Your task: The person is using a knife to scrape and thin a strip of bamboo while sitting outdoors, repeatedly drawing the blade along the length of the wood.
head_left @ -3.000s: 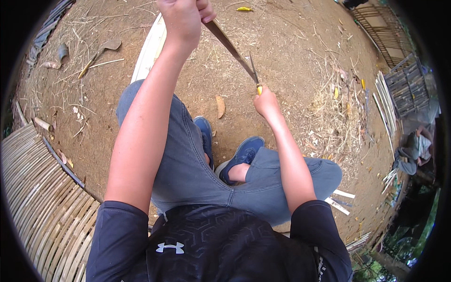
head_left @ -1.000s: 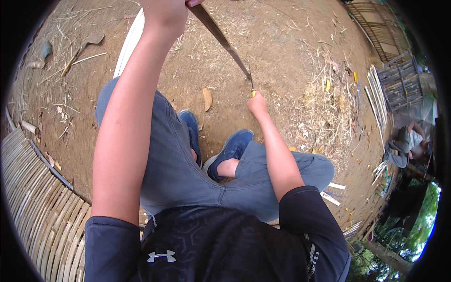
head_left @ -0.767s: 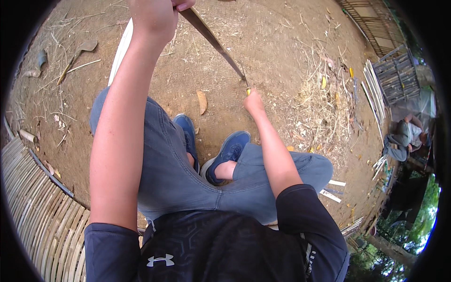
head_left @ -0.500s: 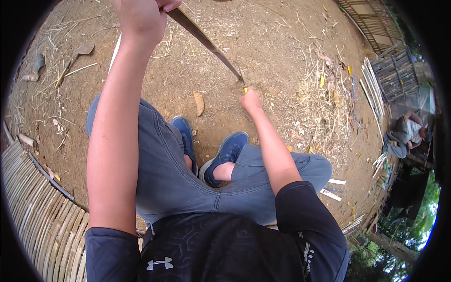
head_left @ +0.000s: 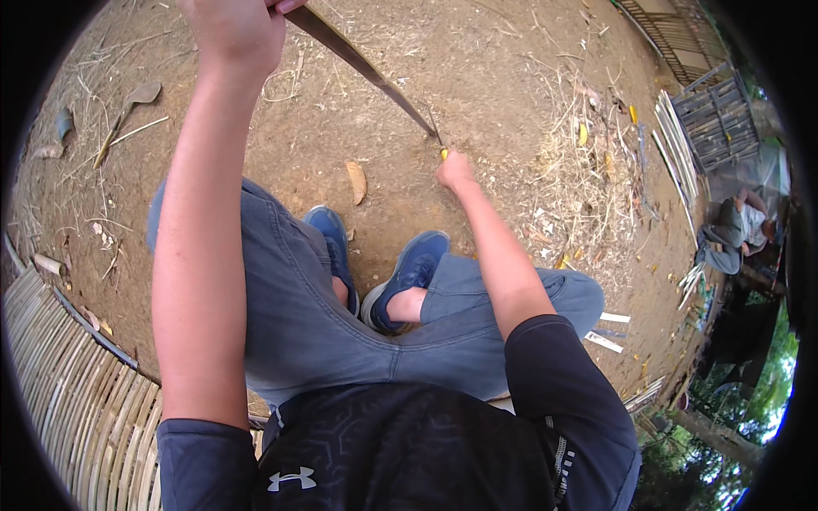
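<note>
Left hand is grasping the strip, fingers partly out of frame. Right hand is clenching the knife by its yellow handle at strip's near end; can't tell if they're touching. Shirt, nearer than strip, is showing a pale logo; side print is too small to read. Spade is lying left of strip.

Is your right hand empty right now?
No, the right hand is closed around a yellow-handled tool.
</note>
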Tool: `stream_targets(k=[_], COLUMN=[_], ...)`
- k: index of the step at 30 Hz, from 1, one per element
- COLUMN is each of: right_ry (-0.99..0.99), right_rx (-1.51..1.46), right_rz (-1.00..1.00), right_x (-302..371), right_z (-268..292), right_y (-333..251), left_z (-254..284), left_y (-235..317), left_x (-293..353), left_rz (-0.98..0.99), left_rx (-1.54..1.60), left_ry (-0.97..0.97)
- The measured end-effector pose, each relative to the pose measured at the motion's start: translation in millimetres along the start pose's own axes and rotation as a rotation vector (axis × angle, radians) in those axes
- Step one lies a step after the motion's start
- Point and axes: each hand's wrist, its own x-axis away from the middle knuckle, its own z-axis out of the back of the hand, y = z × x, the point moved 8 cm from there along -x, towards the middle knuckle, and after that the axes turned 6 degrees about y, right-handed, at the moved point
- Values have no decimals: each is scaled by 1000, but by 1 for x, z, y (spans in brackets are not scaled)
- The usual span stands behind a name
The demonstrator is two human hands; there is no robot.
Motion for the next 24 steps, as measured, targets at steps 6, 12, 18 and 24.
stream_targets(k=[6,12,18,24], right_ry=[9,-65,-17,-47], right_rx=[7,-59,-98,-92], right_rz=[-58,-101,-132,-116], right_x=[2,1,-1,-1], right_z=[-12,-8,0,-15], right_y=[6,-5,-5,10], left_z=[5,1,4,6], left_y=[-1,-17,-16,-19], left_x=[1,4,-3,0], left_rz=[-29,258,170,209], left_rx=[34,453,384,380], left_ry=[5,-25,-132,-90])
